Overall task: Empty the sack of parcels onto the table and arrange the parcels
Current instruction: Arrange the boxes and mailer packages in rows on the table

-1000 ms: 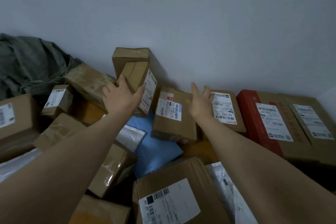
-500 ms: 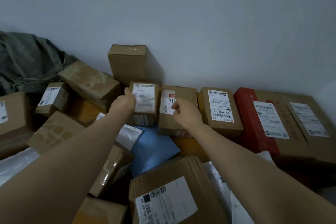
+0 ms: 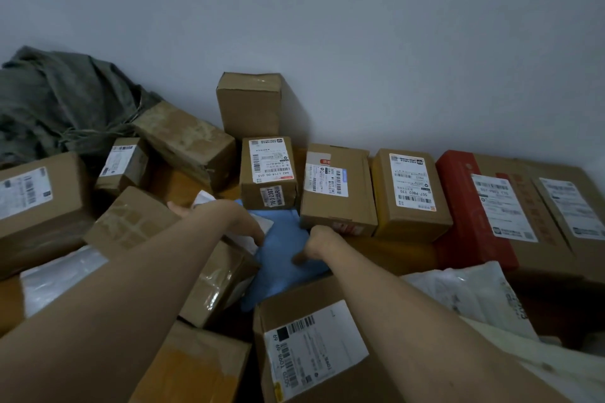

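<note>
Blue soft parcel (image 3: 281,258) lies low in the middle of the pile, half under the brown boxes around it; both hands are on it, left hand (image 3: 244,222) on its upper left edge, right hand (image 3: 319,244) pressing its right side with fingers curled down; whether either has actually pinched the wrap I cannot tell; likely it is the next piece to be pulled free. Behind it a row stands label-up against the wall: small labelled box (image 3: 268,173), then a wider box (image 3: 337,190), another box (image 3: 411,193), a red carton (image 3: 461,203); side by side and faces up, presumably so labels read. Taller plain box (image 3: 250,105) stands upright behind the row. The sack (image 3: 62,101) lies slumped, far left, seemingly emptied; loose parcels left and near side are unsorted on the tabletop (image 3: 178,181).
</note>
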A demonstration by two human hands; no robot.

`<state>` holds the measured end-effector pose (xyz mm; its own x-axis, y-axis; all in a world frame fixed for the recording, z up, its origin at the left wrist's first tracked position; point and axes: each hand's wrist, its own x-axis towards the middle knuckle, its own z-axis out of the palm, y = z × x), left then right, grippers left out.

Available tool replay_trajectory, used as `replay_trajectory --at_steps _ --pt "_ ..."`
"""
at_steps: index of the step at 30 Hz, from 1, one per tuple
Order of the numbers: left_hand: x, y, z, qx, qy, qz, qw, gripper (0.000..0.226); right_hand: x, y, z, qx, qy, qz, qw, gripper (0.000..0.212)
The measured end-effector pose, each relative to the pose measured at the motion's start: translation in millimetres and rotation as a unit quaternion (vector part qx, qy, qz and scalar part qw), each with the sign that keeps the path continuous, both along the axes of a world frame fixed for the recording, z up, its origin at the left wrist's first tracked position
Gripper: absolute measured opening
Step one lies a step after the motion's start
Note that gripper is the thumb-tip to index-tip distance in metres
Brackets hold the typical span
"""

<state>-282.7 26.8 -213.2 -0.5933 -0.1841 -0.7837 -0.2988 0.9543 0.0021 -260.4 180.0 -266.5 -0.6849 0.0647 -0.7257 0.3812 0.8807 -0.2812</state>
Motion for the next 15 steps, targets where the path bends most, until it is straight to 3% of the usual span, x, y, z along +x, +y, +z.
replay_trajectory --at_steps 2,4,6,8,10,15 --pt "3.2 -7.1 -3.6 -0.016 0.005 -0.018 1.000 0.082 2.7 -1.2 -0.3 -0.009 0.012 -0.024 1.000 0.051" --pt "6.6 -15.2 -3.9 -0.044 0.012 -0.012 0.999 0.111 2.5 -2.2 5.6 -0.035 0.030 -0.054 0.997 0.042" --pt "5.8 -26.0 -12.9 -0.067 0.027 0.010 0.997 0.143 2.0 -3.7 17.6 -0.092 0.039 -0.103 0.990 0.043" --pt "3.5 -35.1 -21.9 -0.076 0.040 0.011 0.996 0.155 1.5 -5.0 33.0 -0.161 0.036 -0.173 0.971 0.045" --pt "11.6 -34.6 -7.0 -0.084 0.054 0.011 0.995 0.154 3.1 -6.5 50.0 -0.216 0.034 -0.228 0.949 0.036" --pt "26.8 -32.7 27.5 -0.053 0.124 -0.019 0.991 0.096 6.5 -6.3 93.8 -0.195 0.105 -0.190 0.956 0.019"
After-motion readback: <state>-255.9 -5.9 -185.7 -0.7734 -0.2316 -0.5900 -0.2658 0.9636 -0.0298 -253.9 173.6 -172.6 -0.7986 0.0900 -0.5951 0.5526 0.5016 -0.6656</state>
